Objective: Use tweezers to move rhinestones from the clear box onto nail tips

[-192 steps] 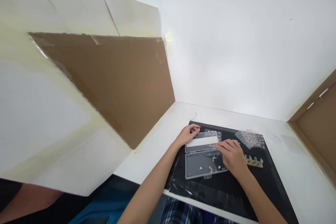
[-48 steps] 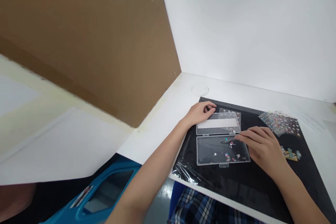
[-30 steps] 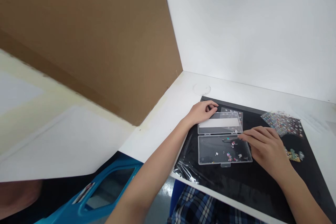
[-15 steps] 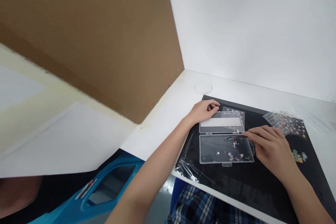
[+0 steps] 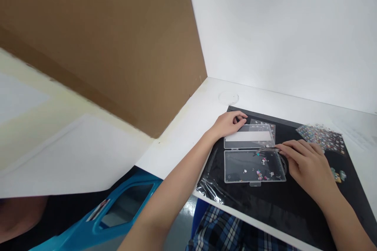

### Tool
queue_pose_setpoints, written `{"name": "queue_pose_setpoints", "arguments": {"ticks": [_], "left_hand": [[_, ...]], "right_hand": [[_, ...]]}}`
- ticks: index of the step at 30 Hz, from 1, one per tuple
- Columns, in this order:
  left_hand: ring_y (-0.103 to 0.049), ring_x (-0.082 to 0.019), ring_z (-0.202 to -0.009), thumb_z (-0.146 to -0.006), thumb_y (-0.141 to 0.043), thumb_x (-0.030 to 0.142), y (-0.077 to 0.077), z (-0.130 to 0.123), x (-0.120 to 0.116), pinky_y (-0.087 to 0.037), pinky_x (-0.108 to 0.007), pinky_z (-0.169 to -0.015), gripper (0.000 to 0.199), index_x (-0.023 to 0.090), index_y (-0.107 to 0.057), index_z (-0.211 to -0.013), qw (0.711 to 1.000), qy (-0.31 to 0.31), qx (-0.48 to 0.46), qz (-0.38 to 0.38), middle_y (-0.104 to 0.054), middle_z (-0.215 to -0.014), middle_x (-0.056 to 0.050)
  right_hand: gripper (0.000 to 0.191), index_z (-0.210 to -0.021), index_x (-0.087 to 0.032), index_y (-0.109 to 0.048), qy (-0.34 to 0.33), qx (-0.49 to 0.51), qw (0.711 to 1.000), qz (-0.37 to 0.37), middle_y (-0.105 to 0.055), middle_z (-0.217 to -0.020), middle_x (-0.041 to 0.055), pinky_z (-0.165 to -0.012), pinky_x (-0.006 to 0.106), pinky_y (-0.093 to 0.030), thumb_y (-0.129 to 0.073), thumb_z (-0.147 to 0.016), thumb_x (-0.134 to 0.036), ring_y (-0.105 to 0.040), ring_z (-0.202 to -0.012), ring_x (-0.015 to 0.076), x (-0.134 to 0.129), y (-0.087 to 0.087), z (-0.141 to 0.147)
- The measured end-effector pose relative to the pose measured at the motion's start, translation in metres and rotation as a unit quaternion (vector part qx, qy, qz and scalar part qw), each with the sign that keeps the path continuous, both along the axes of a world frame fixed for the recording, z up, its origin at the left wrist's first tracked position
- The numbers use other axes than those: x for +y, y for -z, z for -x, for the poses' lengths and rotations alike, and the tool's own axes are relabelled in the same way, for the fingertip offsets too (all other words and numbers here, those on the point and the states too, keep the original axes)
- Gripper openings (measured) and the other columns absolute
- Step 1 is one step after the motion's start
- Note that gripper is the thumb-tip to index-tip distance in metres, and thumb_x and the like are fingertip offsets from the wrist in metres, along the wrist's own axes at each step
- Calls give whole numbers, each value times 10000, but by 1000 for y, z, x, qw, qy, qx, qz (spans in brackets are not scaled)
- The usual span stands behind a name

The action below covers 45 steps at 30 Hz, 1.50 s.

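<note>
An open clear plastic box (image 5: 255,182) lies on a black mat (image 5: 282,211), its hinged lid (image 5: 249,136) laid back with a white strip across it. Small colourful stickers or charms (image 5: 259,174) are scattered in the box's near half. My left hand (image 5: 229,123) rests at the lid's upper left corner, fingers curled and thumb against the edge. In my right hand (image 5: 306,164) are thin tweezers (image 5: 267,149), pinched between thumb and fingers. Their tips are over the back of the box, beside a tiny teal piece (image 5: 258,154).
A patterned sheet (image 5: 321,137) of small colourful pieces lies at the mat's back right. Small figures (image 5: 338,175) stand right of my right hand. A clear sheet (image 5: 260,123) lies partly under the lid. A brown board (image 5: 132,47) stands on the left; a blue chair (image 5: 123,204) is below.
The tweezers' tips have shifted slightly right and back, and my right hand has shifted slightly right. My left hand stays on the lid.
</note>
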<state>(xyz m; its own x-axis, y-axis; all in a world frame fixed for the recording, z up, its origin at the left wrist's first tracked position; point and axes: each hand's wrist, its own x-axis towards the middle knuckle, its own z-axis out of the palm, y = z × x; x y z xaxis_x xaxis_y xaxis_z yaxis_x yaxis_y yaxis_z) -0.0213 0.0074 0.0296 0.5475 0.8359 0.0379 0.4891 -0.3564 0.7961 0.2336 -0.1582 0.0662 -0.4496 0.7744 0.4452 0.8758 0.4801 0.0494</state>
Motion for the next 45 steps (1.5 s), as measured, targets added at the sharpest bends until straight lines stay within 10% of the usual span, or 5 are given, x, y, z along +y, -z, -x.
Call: {"name": "queue_pose_setpoints", "arguments": {"ticks": [36,45], "left_hand": [[-693,-166,-800,-964,-603,303,-2,0,-1,-524,-331,-760,227,248,-742,-1135,1000,-3,3,7,-807,-1066,-17],[-688,-175,-809,-966,-608,296,-1,-1,-1,-510,-329,-752,229,233,-742,-1140,1000,-2,0,3,-805,-1001,-21]], "right_hand": [[238,-1218,-246,-681,53,-3,998,-46,-770,-1028,42,-805,376,-398,-563,-1022,-178,-662,-865,212,2,3,1],[353,-1233,-288,-653,-26,33,999,-35,-780,-1080,24,-949,404,-367,-566,-972,-66,-678,-1003,218,-4,-2,10]]}}
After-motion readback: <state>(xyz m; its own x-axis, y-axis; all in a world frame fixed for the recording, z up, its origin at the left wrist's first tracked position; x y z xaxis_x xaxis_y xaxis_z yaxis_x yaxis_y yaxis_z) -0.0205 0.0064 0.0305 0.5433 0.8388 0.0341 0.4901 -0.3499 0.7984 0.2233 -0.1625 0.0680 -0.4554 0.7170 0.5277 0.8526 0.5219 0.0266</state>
